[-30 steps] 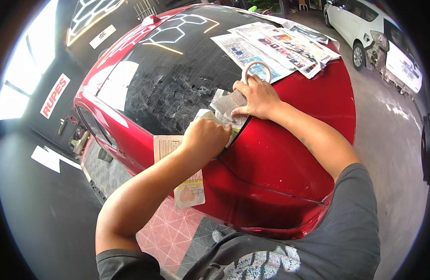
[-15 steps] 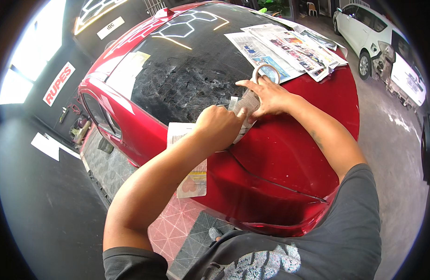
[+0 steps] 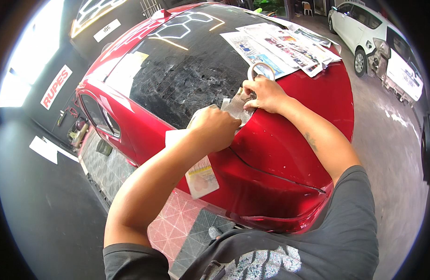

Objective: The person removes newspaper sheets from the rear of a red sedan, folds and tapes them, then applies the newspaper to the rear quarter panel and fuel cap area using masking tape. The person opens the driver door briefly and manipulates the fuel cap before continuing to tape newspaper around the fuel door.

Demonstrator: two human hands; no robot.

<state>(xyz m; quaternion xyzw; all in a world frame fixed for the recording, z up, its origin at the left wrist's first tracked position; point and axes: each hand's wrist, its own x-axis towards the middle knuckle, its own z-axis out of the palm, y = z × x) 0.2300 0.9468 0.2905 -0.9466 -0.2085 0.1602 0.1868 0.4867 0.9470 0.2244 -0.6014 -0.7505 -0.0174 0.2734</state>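
Observation:
My left hand (image 3: pixel 214 128) is closed on a piece of newspaper (image 3: pixel 234 108) at the lower edge of the car's dark rear window (image 3: pixel 187 70). Part of that sheet hangs below my left wrist, over the red bodywork. Close by on the right, my right hand (image 3: pixel 267 96) pinches the paper's other end, fingers bent. A roll of masking tape (image 3: pixel 250 70) stands at the right hand's fingers; how they hold it is partly hidden. Beneath both hands lies the red trunk lid (image 3: pixel 294 140) of the car.
Several newspaper sheets (image 3: pixel 289 44) cover the window's right side. Another pale sheet (image 3: pixel 126 72) lies along its left edge. A white car (image 3: pixel 371 37) with exposed rear parts stands at the far right. Red and grey floor tiles (image 3: pixel 170 224) show below.
My right hand's fingers have drawn in from spread to pinching the newspaper. The left hand has shifted slightly left, and the hanging part of the sheet has swung to the right.

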